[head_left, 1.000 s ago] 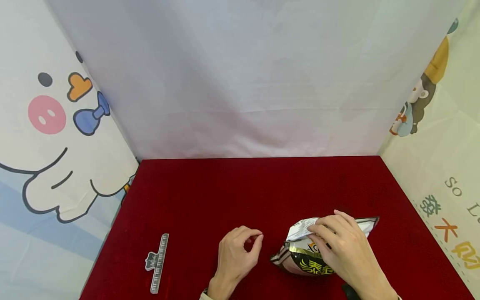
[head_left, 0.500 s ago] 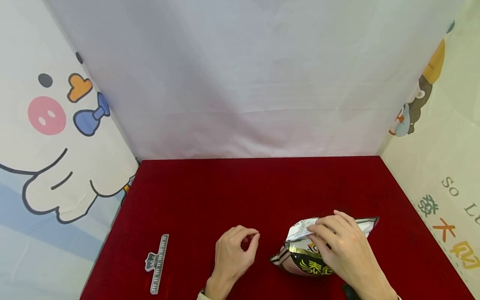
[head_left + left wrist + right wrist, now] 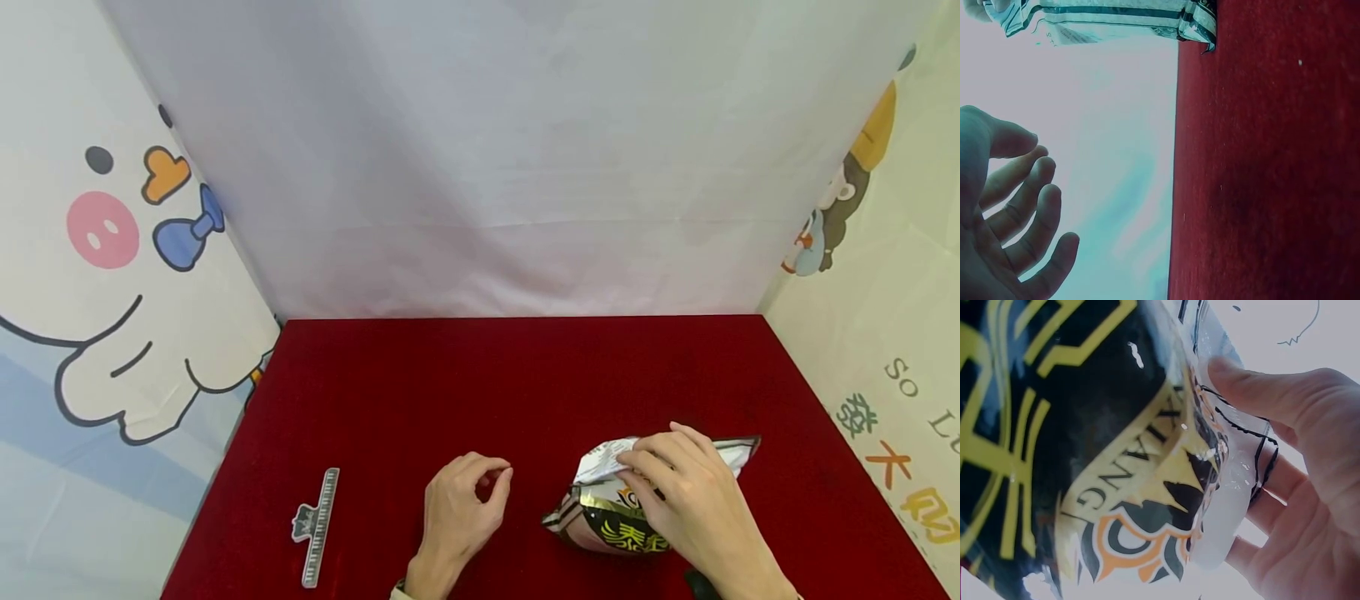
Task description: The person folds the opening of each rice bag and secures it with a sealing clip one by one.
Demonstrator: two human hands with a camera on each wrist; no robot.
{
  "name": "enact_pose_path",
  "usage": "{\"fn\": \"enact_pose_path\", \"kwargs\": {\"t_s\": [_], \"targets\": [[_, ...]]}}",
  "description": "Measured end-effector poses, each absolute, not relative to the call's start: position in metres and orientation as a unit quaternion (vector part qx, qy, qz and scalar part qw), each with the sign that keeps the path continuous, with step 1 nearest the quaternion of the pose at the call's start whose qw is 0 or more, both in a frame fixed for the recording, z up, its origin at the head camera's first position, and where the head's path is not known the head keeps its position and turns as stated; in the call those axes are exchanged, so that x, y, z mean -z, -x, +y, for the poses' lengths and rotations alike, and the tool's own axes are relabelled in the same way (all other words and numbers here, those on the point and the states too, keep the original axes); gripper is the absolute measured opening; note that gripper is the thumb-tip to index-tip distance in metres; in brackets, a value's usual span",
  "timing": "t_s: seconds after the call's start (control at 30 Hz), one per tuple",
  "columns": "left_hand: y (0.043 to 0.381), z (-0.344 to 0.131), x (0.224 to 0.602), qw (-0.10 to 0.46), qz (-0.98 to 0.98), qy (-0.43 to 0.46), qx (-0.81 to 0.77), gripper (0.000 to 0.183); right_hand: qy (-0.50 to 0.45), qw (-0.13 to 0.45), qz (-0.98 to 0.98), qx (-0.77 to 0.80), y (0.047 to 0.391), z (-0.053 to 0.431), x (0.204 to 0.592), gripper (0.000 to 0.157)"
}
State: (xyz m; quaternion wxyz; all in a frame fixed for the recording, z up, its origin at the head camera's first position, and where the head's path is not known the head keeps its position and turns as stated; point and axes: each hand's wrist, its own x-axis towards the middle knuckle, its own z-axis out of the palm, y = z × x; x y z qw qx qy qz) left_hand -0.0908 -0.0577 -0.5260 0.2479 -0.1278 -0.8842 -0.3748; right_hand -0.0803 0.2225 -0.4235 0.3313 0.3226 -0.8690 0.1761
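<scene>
A snack bag (image 3: 618,529), dark with yellow lettering and a gold band, lies on the right of the table. Its white top edge is folded over. My right hand (image 3: 693,492) pinches that fold between thumb and fingers; the right wrist view shows the thumb (image 3: 1254,387) on one side of the folded film and fingers behind it. Left of the bag, my left hand (image 3: 459,512) hovers with loosely bent fingers, thumb near the index fingertip, holding nothing. Farther left lies a clear long-bar clip (image 3: 321,525) with a piano-key pattern and a small handle.
The table is covered in dark red cloth (image 3: 450,383). A white curtain (image 3: 510,167) stands behind it, with printed cartoon panels on both sides. A small black object (image 3: 699,583) shows partly under my right wrist.
My left hand has drifted a little to the left, away from the bag. The right hand keeps its pinch on the bag's fold, and the clip lies where it was.
</scene>
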Motion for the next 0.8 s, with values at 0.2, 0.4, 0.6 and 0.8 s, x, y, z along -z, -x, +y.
{"fn": "enact_pose_path", "kwargs": {"t_s": [0.2,0.4,0.6,0.8], "targets": [[0.089,-0.060,0.527,0.238,-0.888,0.116,0.376,0.008,-0.322,0.329,-0.870,-0.179,0.080,0.223,0.424,0.059],[0.089,-0.063,0.528,0.233,-0.890,0.105,0.377,0.007,-0.319,0.323,-0.873,-0.180,0.080,0.223,0.424,0.060],[0.089,-0.066,0.527,0.232,-0.892,0.100,0.375,0.007,-0.317,0.316,-0.875,-0.182,0.080,0.224,0.425,0.060],[0.088,-0.070,0.529,0.228,-0.895,0.094,0.373,0.007,-0.315,0.310,-0.878,-0.183,0.080,0.224,0.425,0.062]]}}
